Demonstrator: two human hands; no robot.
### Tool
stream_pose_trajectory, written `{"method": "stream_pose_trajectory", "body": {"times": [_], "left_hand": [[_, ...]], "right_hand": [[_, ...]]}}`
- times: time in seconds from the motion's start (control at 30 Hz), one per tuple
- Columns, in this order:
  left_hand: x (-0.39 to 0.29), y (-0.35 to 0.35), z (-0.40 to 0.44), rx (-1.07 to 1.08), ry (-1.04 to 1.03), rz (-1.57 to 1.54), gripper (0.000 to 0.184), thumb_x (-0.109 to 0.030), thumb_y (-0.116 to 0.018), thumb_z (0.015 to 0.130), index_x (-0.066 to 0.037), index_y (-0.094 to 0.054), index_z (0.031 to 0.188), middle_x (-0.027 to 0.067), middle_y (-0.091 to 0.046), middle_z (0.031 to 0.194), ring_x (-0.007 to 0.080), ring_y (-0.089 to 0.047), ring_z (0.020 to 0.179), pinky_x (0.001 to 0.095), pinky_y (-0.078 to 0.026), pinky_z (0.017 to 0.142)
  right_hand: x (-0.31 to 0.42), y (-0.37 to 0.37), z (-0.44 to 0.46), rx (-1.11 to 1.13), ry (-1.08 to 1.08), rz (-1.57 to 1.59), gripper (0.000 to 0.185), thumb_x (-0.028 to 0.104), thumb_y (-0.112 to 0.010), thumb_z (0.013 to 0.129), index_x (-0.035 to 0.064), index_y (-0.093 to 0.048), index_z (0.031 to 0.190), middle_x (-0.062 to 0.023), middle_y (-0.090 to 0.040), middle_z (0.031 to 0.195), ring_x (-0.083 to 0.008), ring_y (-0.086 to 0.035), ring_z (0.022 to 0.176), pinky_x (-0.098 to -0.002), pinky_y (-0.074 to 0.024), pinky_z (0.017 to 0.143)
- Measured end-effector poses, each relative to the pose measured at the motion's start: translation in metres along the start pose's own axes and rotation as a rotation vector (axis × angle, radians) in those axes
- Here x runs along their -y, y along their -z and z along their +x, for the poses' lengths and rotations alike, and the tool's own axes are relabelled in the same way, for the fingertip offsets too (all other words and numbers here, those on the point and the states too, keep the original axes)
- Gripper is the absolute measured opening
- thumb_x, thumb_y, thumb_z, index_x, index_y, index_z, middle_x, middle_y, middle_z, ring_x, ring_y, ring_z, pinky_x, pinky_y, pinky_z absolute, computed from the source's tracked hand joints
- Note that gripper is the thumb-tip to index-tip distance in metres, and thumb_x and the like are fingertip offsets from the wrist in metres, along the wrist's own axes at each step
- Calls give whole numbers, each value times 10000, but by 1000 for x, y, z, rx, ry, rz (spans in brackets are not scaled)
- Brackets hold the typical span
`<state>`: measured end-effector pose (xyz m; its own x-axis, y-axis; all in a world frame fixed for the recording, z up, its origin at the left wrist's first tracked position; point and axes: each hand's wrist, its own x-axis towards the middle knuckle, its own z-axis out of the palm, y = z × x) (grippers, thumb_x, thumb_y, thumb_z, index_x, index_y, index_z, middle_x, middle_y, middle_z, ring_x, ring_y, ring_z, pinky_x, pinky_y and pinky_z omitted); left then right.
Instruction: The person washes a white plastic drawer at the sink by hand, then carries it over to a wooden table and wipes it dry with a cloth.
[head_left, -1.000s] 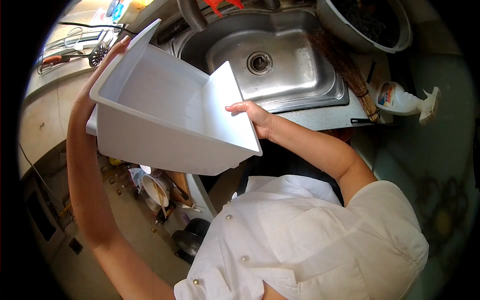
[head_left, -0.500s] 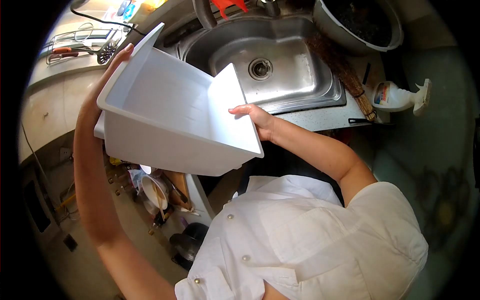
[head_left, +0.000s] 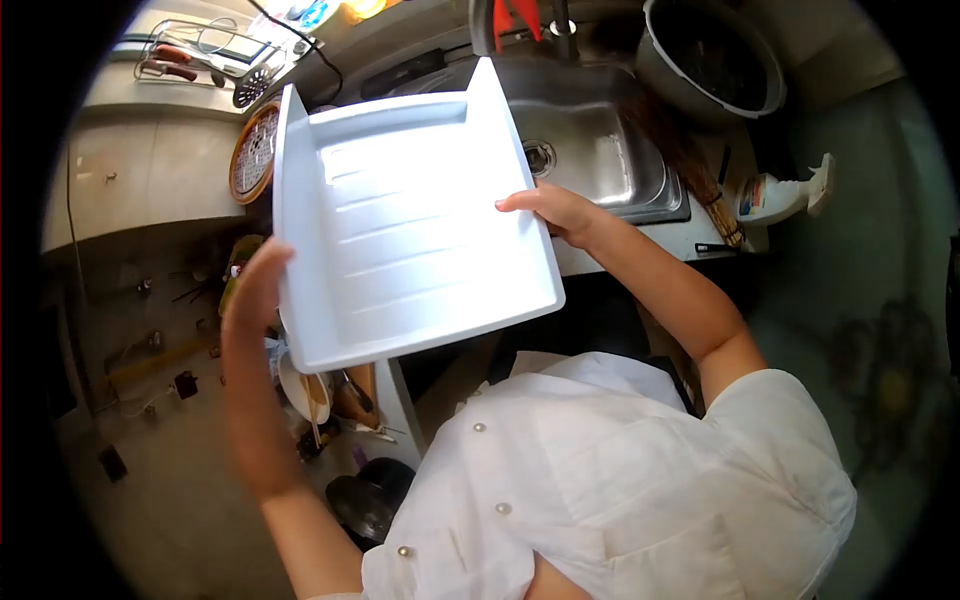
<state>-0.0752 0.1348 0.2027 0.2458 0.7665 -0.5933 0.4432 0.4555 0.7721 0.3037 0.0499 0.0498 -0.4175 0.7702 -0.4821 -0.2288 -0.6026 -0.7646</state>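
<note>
A white plastic drawer-like bin (head_left: 400, 240) with a ribbed bottom is held up in front of me, its inside facing me. At its left wall, my left hand (head_left: 262, 285) grips the edge, a little blurred, with the fingers partly hidden behind. On the right side, my right hand (head_left: 555, 210) holds the other wall, thumb on the inside and fingers behind it. The bin overlaps the left part of the steel sink (head_left: 600, 165).
Beyond the sink are a faucet (head_left: 482, 28) and a large pot (head_left: 665, 60). A straw brush (head_left: 715, 205) and a spray bottle (head_left: 770, 200) lie at the right. A woven basket (head_left: 253, 155) and utensils (head_left: 252, 88) are at the left.
The bin has turned to face me more squarely and shifted right. My left hand has moved down along its left side. The woven basket has come into view.
</note>
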Motion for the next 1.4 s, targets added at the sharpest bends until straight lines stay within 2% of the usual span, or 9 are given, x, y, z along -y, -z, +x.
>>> {"method": "stream_pose_trajectory", "body": {"times": [0.2,0.33,0.5,0.6,0.77,0.93,1.13,1.2,1.4], "left_hand": [[54,-36,-15,10,102,-36,870,-395,-743,694,42,-367,1345,177,-498,1212,264,-476,1118,331,-404,925],[72,-39,-23,-59,100,99,707,-292,-691,665,45,-473,1247,144,-577,1035,238,-546,956,292,-433,830],[78,-52,-33,-345,-24,-16,636,-268,-639,665,62,-502,1191,160,-588,979,238,-566,895,307,-454,792],[61,-71,-37,-477,-137,32,701,-301,-654,663,54,-494,1246,175,-629,965,238,-615,839,302,-480,763],[29,-78,-49,-590,-136,268,790,-341,-690,684,19,-450,1344,203,-674,987,245,-677,821,306,-519,751],[16,-86,-19,-504,-44,340,728,-415,-680,676,-4,-548,1262,168,-692,909,225,-686,759,317,-527,725],[5,-112,-27,-506,56,252,704,-453,-660,611,-82,-612,1208,172,-694,923,269,-669,890,317,-501,840],[26,-112,-15,-741,-69,403,688,-456,-651,621,-129,-611,1225,158,-687,961,265,-666,831,335,-511,776],[49,-122,-43,-746,27,254,908,-408,-657,595,43,-379,1333,278,-625,1054,385,-598,1026,380,-451,933]], "right_hand": [[18,-5,-4,-140,33,-259,825,318,-683,689,20,-354,1384,-245,-503,1263,-350,-468,1201,-440,-323,1011],[30,-11,-8,-179,42,-345,797,325,-686,693,22,-391,1369,-241,-531,1244,-356,-504,1167,-443,-342,1003],[25,9,11,-88,29,-317,799,590,-541,860,-16,-390,1358,-217,-525,1255,-276,-513,1165,-356,-382,979],[16,20,21,-51,43,-248,739,551,-537,883,-19,-417,1337,-193,-560,1207,-248,-549,1110,-331,-406,951],[8,13,31,-325,323,-333,331,196,-590,875,-80,-612,1056,-100,-648,877,-150,-602,771,-304,-488,700],[5,36,60,-341,193,-248,302,176,-583,842,-97,-603,971,-82,-625,803,-142,-574,677,-309,-473,619],[-7,72,59,-312,162,-350,383,179,-579,832,-110,-570,1082,-117,-632,911,-197,-595,773,-318,-466,722],[-14,89,75,-258,264,-270,361,169,-580,832,-110,-594,1060,-139,-636,944,-209,-617,795,-309,-486,731],[-4,55,62,-256,284,-273,324,112,-548,874,-125,-566,1095,-130,-626,1010,-203,-603,874,-316,-471,796]]}}
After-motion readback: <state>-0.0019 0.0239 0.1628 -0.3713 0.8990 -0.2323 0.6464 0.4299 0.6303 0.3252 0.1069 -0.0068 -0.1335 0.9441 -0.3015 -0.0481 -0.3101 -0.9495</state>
